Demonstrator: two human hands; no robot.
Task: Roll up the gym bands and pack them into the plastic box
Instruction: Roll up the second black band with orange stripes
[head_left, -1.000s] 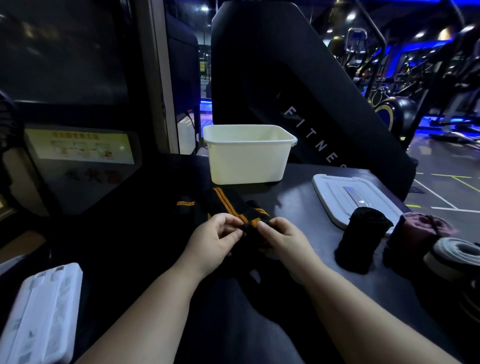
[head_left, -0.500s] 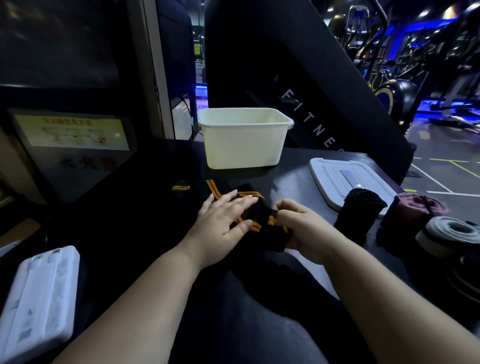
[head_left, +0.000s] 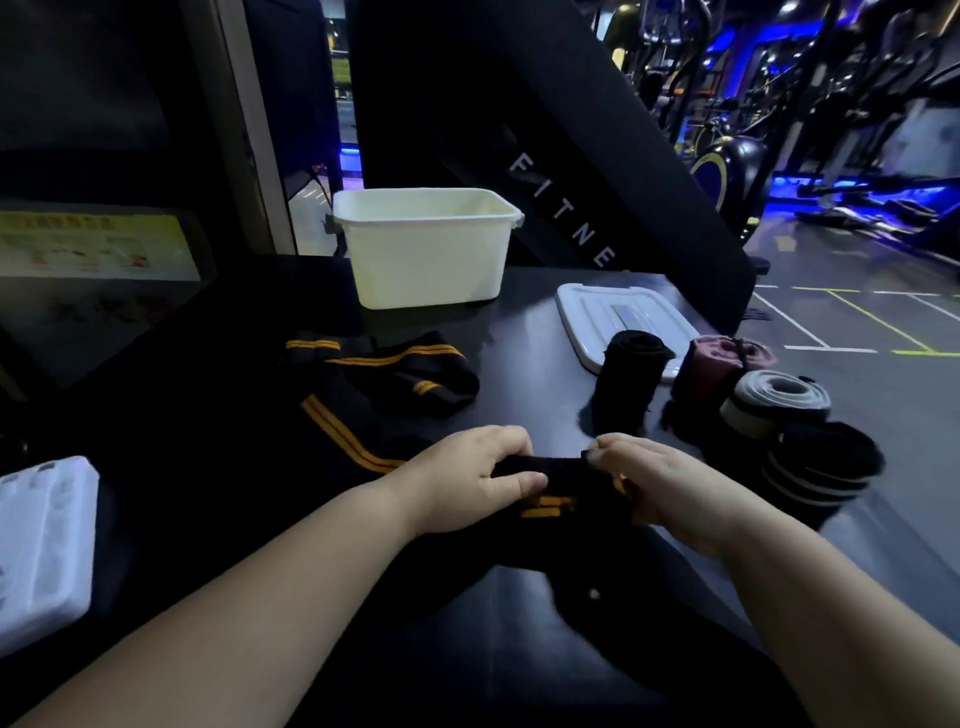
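Note:
A black gym band with orange stripes (head_left: 363, 415) lies across the dark table, its far end bunched near the box. Its near end is a small roll (head_left: 563, 486) between my hands. My left hand (head_left: 467, 480) grips the roll's left side with curled fingers. My right hand (head_left: 660, 491) grips its right side. The white plastic box (head_left: 426, 254) stands open at the back of the table, apart from both hands. Rolled bands stand at the right: a black one (head_left: 631, 382), a maroon one (head_left: 719, 364), a grey one (head_left: 776, 402) and a black striped one (head_left: 826, 470).
The box's white lid (head_left: 618, 317) lies flat right of the box, behind the rolled bands. A white tray-like object (head_left: 41, 540) sits at the table's left edge. A slanted black "FITNESS" panel (head_left: 571, 156) rises behind the table. Gym machines fill the far right.
Both hands came nearer to me along the band. The left hand, flat on the band half a second ago, now curls round the roll. The unrolled length lies stretched toward the box.

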